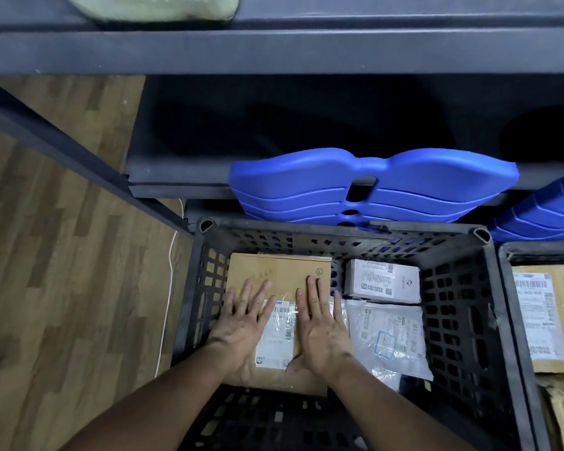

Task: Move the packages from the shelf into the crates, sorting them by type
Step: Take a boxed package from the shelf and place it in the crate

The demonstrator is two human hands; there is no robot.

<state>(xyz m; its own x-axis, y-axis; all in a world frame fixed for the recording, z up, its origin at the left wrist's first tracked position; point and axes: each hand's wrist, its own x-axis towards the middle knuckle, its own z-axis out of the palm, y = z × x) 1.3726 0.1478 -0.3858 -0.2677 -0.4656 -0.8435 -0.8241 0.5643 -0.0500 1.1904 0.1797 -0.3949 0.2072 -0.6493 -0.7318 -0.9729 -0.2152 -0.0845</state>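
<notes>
The brown cardboard box (275,278) is lying flat in the left half of the black crate (339,227), its far edge close to the back wall, and I am pressing it down with both palms. My left hand (241,323) is resting on its left side and my right hand (323,327) on its right, fingers (311,288) straight and spread, gripping nothing. To seat it well, I judge I should be pushing evenly so it is settling level, and nudging it toward the left wall to leave room. Just beside it on the right, a small white box (383,281) and a clear plastic mailer (388,336) are lying; I am minding not to trap the mailer's edge underneath. A second crate (515,288) further right is holding brown paper parcels (547,317), and a pale green package (153,6) is sitting on the shelf (274,50) above.
</notes>
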